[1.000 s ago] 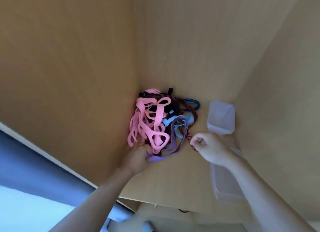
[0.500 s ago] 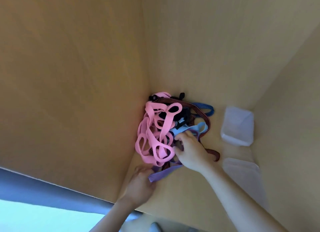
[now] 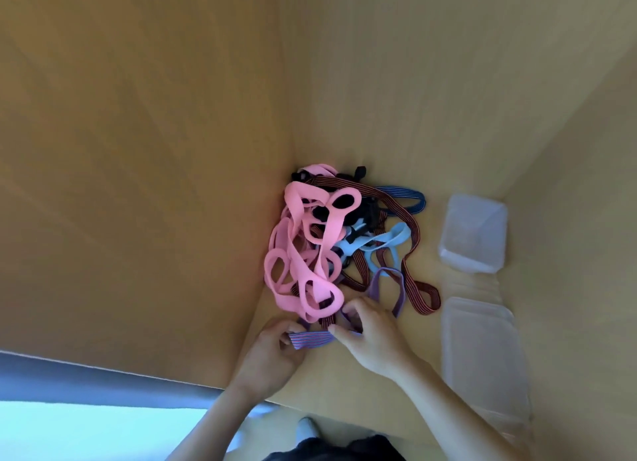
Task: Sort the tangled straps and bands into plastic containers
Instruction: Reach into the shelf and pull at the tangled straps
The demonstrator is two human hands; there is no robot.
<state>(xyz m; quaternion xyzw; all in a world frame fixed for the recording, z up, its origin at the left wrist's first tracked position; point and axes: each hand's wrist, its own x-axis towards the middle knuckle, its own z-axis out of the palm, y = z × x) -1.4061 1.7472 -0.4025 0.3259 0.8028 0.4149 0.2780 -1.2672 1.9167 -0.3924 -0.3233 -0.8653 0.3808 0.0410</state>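
- Your left hand (image 3: pixel 272 357), lower centre of the frame, curls its fingers round the left end of the striped purple strap (image 3: pixel 310 340).
- Your right hand (image 3: pixel 375 340) sits just beside it. Its thumb and bent forefinger pinch the same strap at its right end, where the strap runs up into the pile.
- The tangle (image 3: pixel 337 246) lies at centre frame, its left edge pressed against the upright wooden panel (image 3: pixel 138 184). Pink bands (image 3: pixel 303 253) fill its left half.
- A light blue band (image 3: pixel 389 243) and a dark red striped strap (image 3: pixel 413 250) trail out to the right.
- The small container (image 3: pixel 475 233) stands at right centre, near the right-hand panel. The long container (image 3: pixel 482 357) lies below it, apart from it.
- A strip of bare board (image 3: pixel 437 281) separates the red strap's loop from both containers.
- More bare board extends below your right hand to the front edge.
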